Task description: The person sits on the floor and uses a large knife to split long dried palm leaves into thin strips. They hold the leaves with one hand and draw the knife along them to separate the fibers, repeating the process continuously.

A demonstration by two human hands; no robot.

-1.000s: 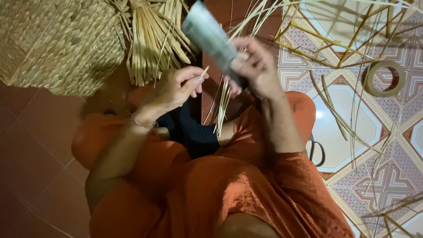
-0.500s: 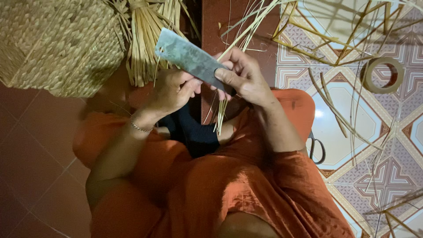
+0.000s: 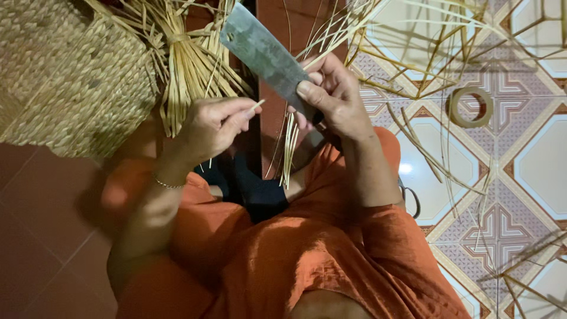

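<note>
My right hand (image 3: 333,97) grips a broad grey metal blade (image 3: 260,50) that points up and to the left. My left hand (image 3: 212,124) pinches a thin pale straw strip (image 3: 257,106) between thumb and fingers, its tip close to the blade's lower edge. More long straw strips (image 3: 288,147) hang down between the two hands toward my lap. I sit on the floor in orange clothing.
A woven straw basket (image 3: 65,82) lies at the upper left, with a tied bundle of straw (image 3: 183,59) beside it. Loose strips (image 3: 425,65) are scattered over the patterned tile floor at the right, near a tape roll (image 3: 471,107). A dark scissors handle (image 3: 411,198) peeks out beside my right elbow.
The blade has swung from pointing upward to tilting up-left and sits lower. Both hands have come closer together, with the left hand's strip now near the blade.
</note>
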